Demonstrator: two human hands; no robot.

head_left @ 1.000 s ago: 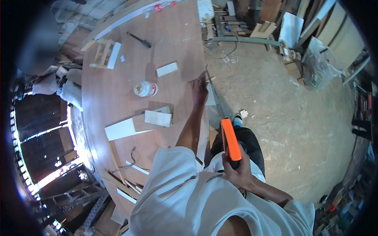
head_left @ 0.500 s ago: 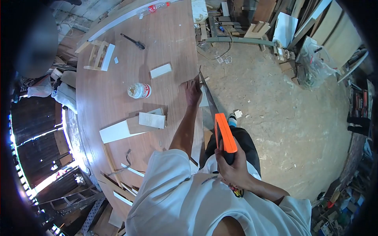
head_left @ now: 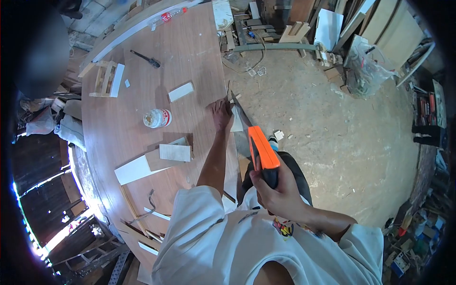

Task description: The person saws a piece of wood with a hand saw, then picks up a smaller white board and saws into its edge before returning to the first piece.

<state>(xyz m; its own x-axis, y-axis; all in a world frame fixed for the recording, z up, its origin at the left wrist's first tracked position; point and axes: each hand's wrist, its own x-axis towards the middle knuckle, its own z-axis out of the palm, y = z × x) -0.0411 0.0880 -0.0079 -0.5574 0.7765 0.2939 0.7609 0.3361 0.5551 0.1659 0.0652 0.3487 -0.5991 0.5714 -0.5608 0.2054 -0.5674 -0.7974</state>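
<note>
An orange-handled hand saw (head_left: 264,148) is gripped in my right hand (head_left: 280,190), its blade pointing up and left to the table's right edge. My left hand (head_left: 221,114) presses down at that edge beside the blade tip, on a thin strip of wood (head_left: 236,98) that sticks out past the edge. Whether its fingers pinch the strip is too small to tell. A white piece (head_left: 236,118) lies just below the blade. On the table (head_left: 190,57), left of my left hand, are a white block (head_left: 181,92) and an open jar (head_left: 157,118).
Boards and blocks (head_left: 175,152) lie on the table, with a small wooden frame (head_left: 107,80), a dark tool (head_left: 146,59) and a plastic bottle (head_left: 167,17) farther up. Offcuts (head_left: 279,135) are on the floor. A plastic bag (head_left: 370,71) and leaning boards stand at the upper right.
The view has shifted, so the table appears farther left. My right hand and the saw have drawn back slightly toward my body, while my left hand stays at the table edge.
</note>
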